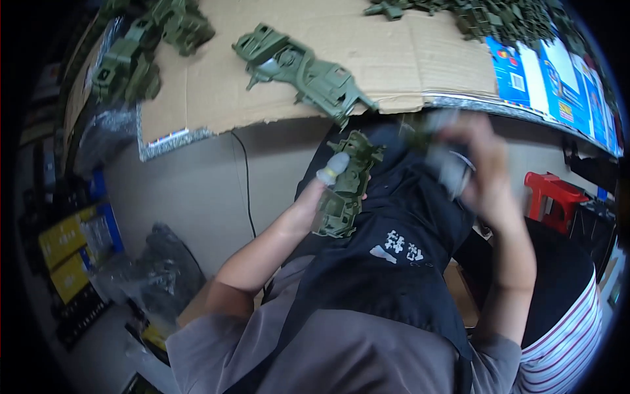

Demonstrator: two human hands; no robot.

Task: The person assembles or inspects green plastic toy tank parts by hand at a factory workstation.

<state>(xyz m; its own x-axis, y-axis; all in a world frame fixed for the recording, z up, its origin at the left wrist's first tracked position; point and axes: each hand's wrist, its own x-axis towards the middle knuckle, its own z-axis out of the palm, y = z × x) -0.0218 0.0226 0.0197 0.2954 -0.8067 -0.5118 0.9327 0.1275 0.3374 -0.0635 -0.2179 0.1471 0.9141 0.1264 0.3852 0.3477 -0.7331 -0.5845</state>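
My left hand (321, 190) is closed round a green plastic toy vehicle body (348, 184), held tilted over my lap. A pale wrap covers the thumb that presses on its side. My right hand (485, 161) is raised to the right of it, smeared by motion. Beside those fingers is a blurred small green piece (417, 128); whether they grip it I cannot make out. Just beyond my left hand, a similar green toy vehicle body (305, 72) lies at the near edge of the cardboard-covered table (216, 85).
More green vehicle bodies (131, 65) sit at the table's far left. A heap of small green parts (505, 20) lies at the far right, behind blue printed cardboard (564, 85). A red stool (551, 194) and a person in a striped garment (564, 341) are at right.
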